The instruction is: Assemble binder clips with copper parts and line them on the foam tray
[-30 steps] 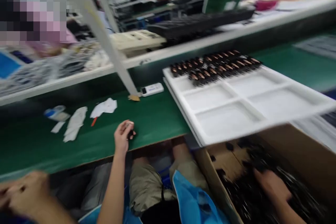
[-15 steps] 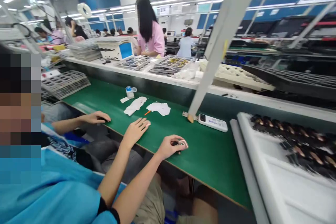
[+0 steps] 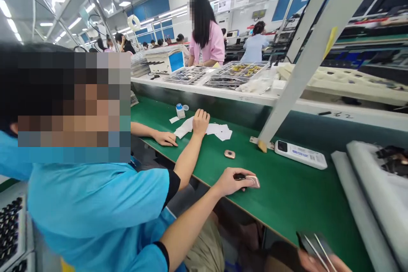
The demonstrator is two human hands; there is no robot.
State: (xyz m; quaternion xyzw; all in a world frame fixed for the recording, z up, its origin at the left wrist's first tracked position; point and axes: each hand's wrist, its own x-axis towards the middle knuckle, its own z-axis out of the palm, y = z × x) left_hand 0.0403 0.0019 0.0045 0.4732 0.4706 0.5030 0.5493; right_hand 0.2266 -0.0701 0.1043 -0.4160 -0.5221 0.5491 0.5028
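At the bottom right edge one hand of mine, seemingly my right hand point(image 3: 339, 264), is partly in view. Its fingers are closed around a dark piece with two thin metal prongs point(image 3: 314, 244); blur hides its exact kind. The hand is over the near edge of the green bench top point(image 3: 296, 197). My left hand is out of the picture. Beside me a co-worker in a blue shirt holds a rose-gold watch case point(image 3: 253, 181) in one hand point(image 3: 231, 182). Another rose-gold watch case point(image 3: 229, 154) lies on the bench. The co-worker's other hand point(image 3: 200, 122) reaches over white paper point(image 3: 219, 131).
A third hand point(image 3: 165, 138) rests on the bench farther left. A small blue-capped bottle point(image 3: 180, 111) stands behind the paper. A white phone-like device point(image 3: 300, 154) lies by a slanted post point(image 3: 293, 80). At right is a white foam tray point(image 3: 372, 178) with dark parts.
The view has swung left and down. My hand with the dark piece has come into the bottom right. The co-worker's hand moved onto the paper, and a watch case now shows on the bench.
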